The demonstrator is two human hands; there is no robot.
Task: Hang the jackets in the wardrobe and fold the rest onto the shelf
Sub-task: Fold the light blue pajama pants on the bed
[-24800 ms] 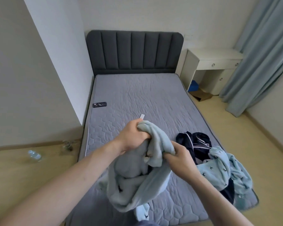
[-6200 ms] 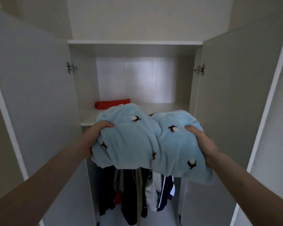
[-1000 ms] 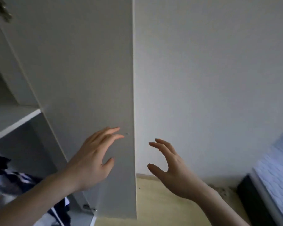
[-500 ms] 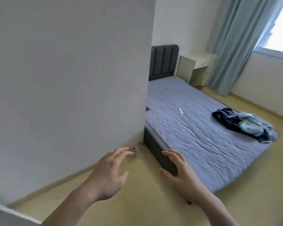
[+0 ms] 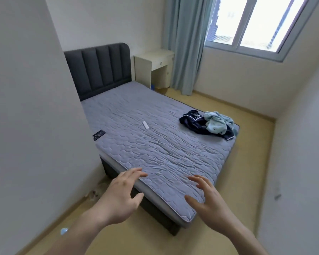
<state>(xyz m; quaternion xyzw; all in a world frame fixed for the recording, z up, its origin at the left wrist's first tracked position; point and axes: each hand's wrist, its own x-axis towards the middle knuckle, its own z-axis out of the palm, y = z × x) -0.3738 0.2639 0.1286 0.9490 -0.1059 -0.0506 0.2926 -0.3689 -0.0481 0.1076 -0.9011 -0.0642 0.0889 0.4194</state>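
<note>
Both hands (image 5: 118, 197) (image 5: 208, 201) now reach over bed edge (image 5: 166, 205); each grip spread, empty.

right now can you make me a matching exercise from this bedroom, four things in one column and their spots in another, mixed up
Things:
1. small white remote
2. dark flat phone
3. crumpled light blue fleece garment
4. cream bedside desk

Places:
A. beside the dark padded headboard
B. far corner of the grey quilted mattress, on a navy garment
C. mattress edge by the wall
D. middle of the mattress

Pairs: 1-D, 2-C, 3-B, 4-A
</note>
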